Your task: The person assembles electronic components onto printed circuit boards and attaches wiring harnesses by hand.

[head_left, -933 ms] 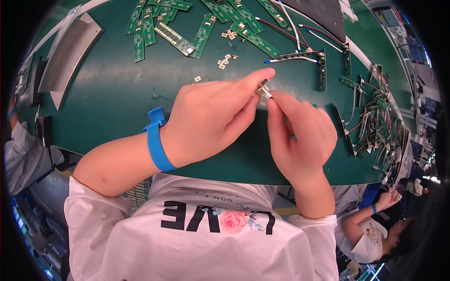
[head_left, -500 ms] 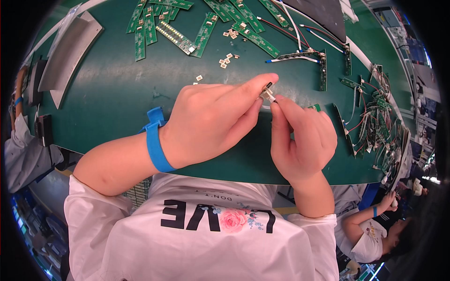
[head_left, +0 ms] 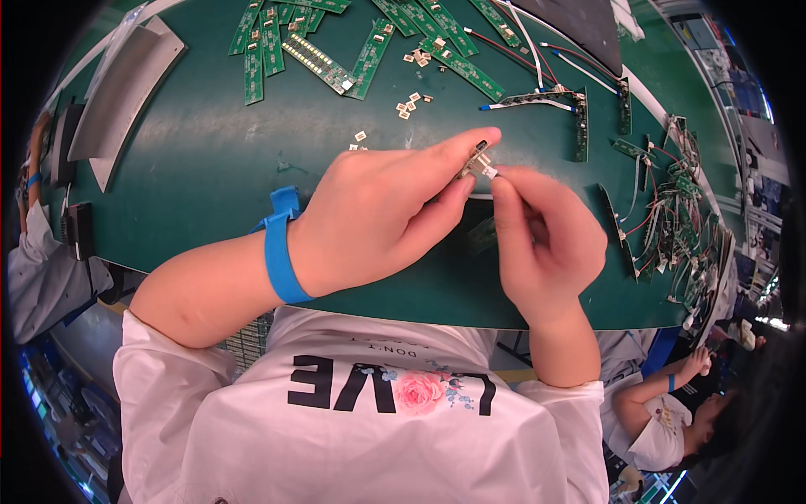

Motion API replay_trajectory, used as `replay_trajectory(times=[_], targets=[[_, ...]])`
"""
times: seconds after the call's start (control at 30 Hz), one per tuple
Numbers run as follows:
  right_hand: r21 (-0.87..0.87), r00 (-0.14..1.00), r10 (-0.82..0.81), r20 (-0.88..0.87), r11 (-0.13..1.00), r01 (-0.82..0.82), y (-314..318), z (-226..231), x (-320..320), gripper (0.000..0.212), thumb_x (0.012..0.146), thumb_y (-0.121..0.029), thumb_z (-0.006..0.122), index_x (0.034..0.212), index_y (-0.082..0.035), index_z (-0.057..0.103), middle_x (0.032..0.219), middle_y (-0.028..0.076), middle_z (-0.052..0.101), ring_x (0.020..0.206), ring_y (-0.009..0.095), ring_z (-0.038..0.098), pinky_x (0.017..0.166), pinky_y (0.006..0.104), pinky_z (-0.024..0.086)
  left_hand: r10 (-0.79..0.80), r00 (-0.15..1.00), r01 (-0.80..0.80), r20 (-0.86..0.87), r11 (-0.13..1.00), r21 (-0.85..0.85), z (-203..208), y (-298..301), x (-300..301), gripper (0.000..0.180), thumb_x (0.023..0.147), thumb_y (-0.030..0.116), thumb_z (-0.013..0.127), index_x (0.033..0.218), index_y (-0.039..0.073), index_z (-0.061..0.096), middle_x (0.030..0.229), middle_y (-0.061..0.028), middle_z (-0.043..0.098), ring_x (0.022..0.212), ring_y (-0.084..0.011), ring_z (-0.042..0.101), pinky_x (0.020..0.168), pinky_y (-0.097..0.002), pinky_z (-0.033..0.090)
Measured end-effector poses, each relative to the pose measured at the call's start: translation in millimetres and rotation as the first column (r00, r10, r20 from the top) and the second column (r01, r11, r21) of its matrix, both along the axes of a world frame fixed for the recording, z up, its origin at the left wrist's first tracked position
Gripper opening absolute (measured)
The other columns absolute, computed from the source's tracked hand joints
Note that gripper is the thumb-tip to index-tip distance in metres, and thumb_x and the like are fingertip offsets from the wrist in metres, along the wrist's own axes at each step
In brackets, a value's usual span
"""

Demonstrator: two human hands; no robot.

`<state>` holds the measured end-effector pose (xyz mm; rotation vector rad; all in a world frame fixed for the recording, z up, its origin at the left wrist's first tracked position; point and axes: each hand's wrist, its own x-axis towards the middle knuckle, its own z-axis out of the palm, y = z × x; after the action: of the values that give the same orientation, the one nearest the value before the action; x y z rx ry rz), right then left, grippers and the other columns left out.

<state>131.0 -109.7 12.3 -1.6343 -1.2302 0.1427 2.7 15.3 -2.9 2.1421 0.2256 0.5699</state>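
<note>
Between the thumb and fingers of my left hand (head_left: pixel 369 214) a small circuit board (head_left: pixel 477 154) is gripped, mostly hidden, with a dark port at its upper end. A blue strap (head_left: pixel 283 260) circles that wrist. My right hand (head_left: pixel 554 239) pinches a small white plug (head_left: pixel 489 171) at the board's right side; whether it is seated in the board cannot be made out. Below the fingertips, between both hands, a dark green blurred piece (head_left: pixel 483 236) shows, perhaps another board.
Green circuit boards (head_left: pixel 369 59) lie at the back of the table (head_left: pixel 201 202), near small pale connectors (head_left: pixel 407 107). Wired boards (head_left: pixel 581 126) and a tangled heap of them (head_left: pixel 676 210) are on the right. A grey curved panel (head_left: pixel 126 101) stands left. Another person (head_left: pixel 655 420) sits at right.
My right hand has shifted slightly right and turned, showing more of the white plug. The green piece behind that hand no longer shows there; a blurred one appears between the hands.
</note>
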Motion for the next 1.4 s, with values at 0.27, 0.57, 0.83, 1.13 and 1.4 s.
replay_trajectory(times=[0.27, 0.57, 0.83, 1.13, 1.4], targets=[[0.053, 0.807, -0.063, 0.588, 0.998, 0.039, -2, -4, 4, 0.017, 0.072, -0.003, 0.073, 0.088, -0.004, 0.066, 0.054, 0.000, 0.049, 0.042, 0.013, 0.042, 0.041, 0.0280, 0.025, 0.036, 0.997, -0.027, -0.063, 0.990, 0.136, 2, -1, -2, 0.043, 0.084, -0.002, 0.056, 0.127, 0.002, 0.052, 0.098, -0.0121, 0.070, 0.072, -0.0185, 0.069, 0.065, -0.0265, 0.054], [0.037, 0.967, -0.025, 0.255, 0.999, 0.016, 0, -3, 4, 0.014, 0.075, -0.001, 0.071, 0.086, -0.005, 0.066, 0.059, 0.000, 0.056, 0.044, 0.015, 0.048, 0.043, 0.0267, 0.032, -0.003, 0.995, -0.010, -0.101, 0.991, -0.131, 1, -1, -2, 0.041, 0.087, -0.002, 0.054, 0.128, 0.001, 0.052, 0.100, -0.0092, 0.070, 0.078, -0.0101, 0.067, 0.070, -0.0232, 0.053], [0.059, 0.869, -0.027, 0.494, 0.998, -0.003, 1, -5, 7, 0.016, 0.073, -0.002, 0.072, 0.087, -0.005, 0.067, 0.055, 0.000, 0.051, 0.042, 0.012, 0.043, 0.041, 0.0277, 0.024, -0.013, 0.997, 0.005, -0.082, 0.996, -0.091, 0, -1, -2, 0.042, 0.088, -0.003, 0.053, 0.129, -0.001, 0.050, 0.101, -0.0116, 0.069, 0.084, -0.0113, 0.067, 0.074, -0.0228, 0.053], [-0.076, 0.830, 0.016, 0.558, 0.997, 0.032, -7, 3, 2, 0.016, 0.073, 0.003, 0.072, 0.087, -0.002, 0.067, 0.060, 0.002, 0.055, 0.045, 0.013, 0.043, 0.044, 0.0272, 0.030, 0.002, 1.000, -0.002, -0.022, 1.000, -0.020, -2, -3, -2, 0.044, 0.086, -0.004, 0.054, 0.130, -0.001, 0.049, 0.103, -0.0134, 0.069, 0.082, -0.0162, 0.069, 0.069, -0.0245, 0.055], [-0.106, 0.898, 0.055, 0.436, 0.994, -0.010, -4, 4, 1, 0.016, 0.072, 0.003, 0.073, 0.085, -0.003, 0.067, 0.057, 0.002, 0.051, 0.044, 0.015, 0.042, 0.044, 0.0282, 0.029, 0.010, 0.999, -0.006, -0.039, 0.995, 0.101, -2, -2, -5, 0.045, 0.083, -0.005, 0.057, 0.127, 0.000, 0.051, 0.100, -0.0146, 0.068, 0.077, -0.0221, 0.070, 0.066, -0.0263, 0.055]])
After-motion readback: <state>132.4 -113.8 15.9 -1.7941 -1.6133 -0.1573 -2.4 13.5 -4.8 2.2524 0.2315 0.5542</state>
